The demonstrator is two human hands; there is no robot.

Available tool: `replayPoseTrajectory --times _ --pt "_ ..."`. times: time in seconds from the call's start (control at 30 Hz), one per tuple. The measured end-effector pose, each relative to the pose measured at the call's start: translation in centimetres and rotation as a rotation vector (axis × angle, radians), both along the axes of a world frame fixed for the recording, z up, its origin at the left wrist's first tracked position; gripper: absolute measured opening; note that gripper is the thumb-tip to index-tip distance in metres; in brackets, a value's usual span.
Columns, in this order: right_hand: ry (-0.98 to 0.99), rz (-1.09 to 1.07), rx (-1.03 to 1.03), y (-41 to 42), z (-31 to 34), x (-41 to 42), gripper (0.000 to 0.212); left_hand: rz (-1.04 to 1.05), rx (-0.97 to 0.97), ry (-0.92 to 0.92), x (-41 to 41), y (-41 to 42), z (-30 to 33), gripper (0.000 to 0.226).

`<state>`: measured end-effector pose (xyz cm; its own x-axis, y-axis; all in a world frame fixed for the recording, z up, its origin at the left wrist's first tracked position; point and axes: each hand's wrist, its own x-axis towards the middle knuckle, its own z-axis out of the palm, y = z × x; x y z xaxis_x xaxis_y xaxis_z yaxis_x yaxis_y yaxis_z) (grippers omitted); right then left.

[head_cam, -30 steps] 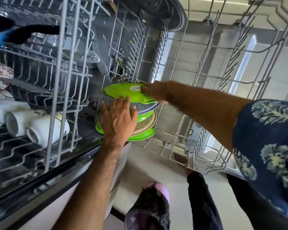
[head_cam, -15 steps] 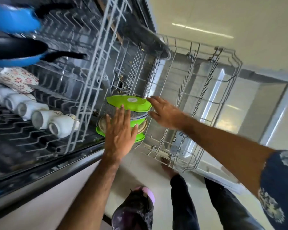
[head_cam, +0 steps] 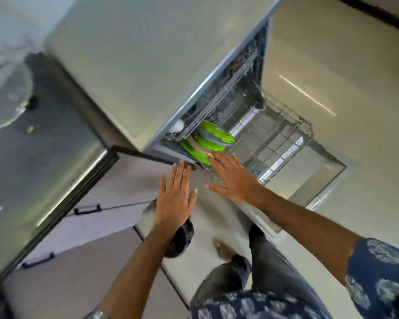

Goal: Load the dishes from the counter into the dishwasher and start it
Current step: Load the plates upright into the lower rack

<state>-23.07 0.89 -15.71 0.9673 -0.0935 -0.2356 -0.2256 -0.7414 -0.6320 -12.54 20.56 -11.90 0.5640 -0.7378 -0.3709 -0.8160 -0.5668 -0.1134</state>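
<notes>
I see the stack of plates (head_cam: pixel 213 140) at the centre of the frame, standing on edge at the near end of the lower rack (head_cam: pixel 279 137); green ones with a grey and a tan one between them, their faces turned toward the lower left; the row's long axis runs from lower left to upper right, along the rack's length. My right hand (head_cam: pixel 234 178) sits just below and right of the stack, fingers straight and spread, holding nothing; its fingertips reach the lowest green rim, though the blur keeps me from saying whether they touch. My left hand (head_cam: pixel 175 199) is lower and further left, flat and open too, clear of the plates. The right hand is the nearer, so I judge any last nudge falls to it; the next dishes should lie on the worktop (head_cam: pixel 25 134) at the left of the frame, where a glass lid (head_cam: pixel 8 95) rests.

Against a second ago: both hands lay on the stack then, the right gripping the top green rim; now both are off it and the view stands much further from the dishwasher (head_cam: pixel 228 104).
</notes>
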Motion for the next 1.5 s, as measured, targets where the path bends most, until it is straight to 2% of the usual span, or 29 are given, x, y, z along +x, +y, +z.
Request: replayPoseTrajectory --times 0.27,0.4,0.6,0.73,1.0,1.27,1.5 --pt "-0.159 0.324 -0.174 11.7 10.5 5.5 0.087 0.387 -0.186 -0.118 -2.9 16.3 8.6 0.065" --pt "-0.241 0.517 -0.266 20.7 14.8 9.6 0.081 0.595 -0.255 -0.217 -4.1 26.8 11.9 0.067" --pt "-0.377 0.699 -0.316 32.6 19.8 13.8 0.069 0.844 -0.301 -0.296 -5.7 40.0 15.0 0.074" --pt "-0.387 0.794 -0.324 39.6 21.9 16.5 0.067 0.977 -0.356 -0.362 -5.6 46.7 15.4 0.064" --pt "-0.348 0.946 -0.29 49.9 22.0 25.2 0.061 1.156 -0.352 -0.346 -0.7 54.8 13.2 0.065" --pt "-0.275 1.055 -0.225 58.6 19.7 38.0 0.053 1.218 -0.285 -0.268 8.0 59.6 8.5 0.07" --pt "-0.15 0.882 -0.031 66.5 16.4 49.7 0.052 1.265 -0.329 -0.26 11.0 61.1 5.1 0.072"
